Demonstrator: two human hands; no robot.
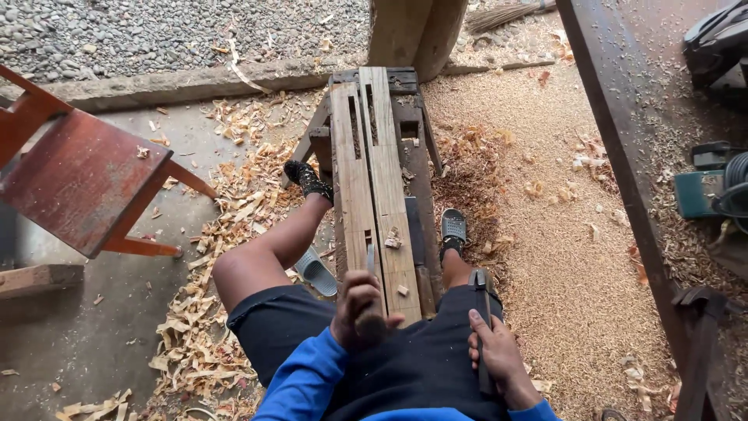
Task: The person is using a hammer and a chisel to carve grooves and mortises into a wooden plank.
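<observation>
I sit astride a low wooden bench (pixel 413 156) with two long planks (pixel 386 168) lying along it, each cut with narrow slots. My left hand (pixel 358 312) is closed around a chisel (pixel 371 257), its blade resting on the near end of the left plank. Small wood chips (pixel 393 240) lie beside the blade. My right hand (pixel 499 355) rests on my right thigh and grips a dark hammer (pixel 481 282), whose head points away from me. My left foot is up on the bench frame.
A red wooden chair (pixel 86 179) stands at the left. Shavings (pixel 202 312) and sawdust (pixel 561 257) cover the floor. A dark workbench edge (pixel 623 156) with a green power tool (pixel 701 191) runs along the right. A sandal (pixel 315 271) lies under my left leg.
</observation>
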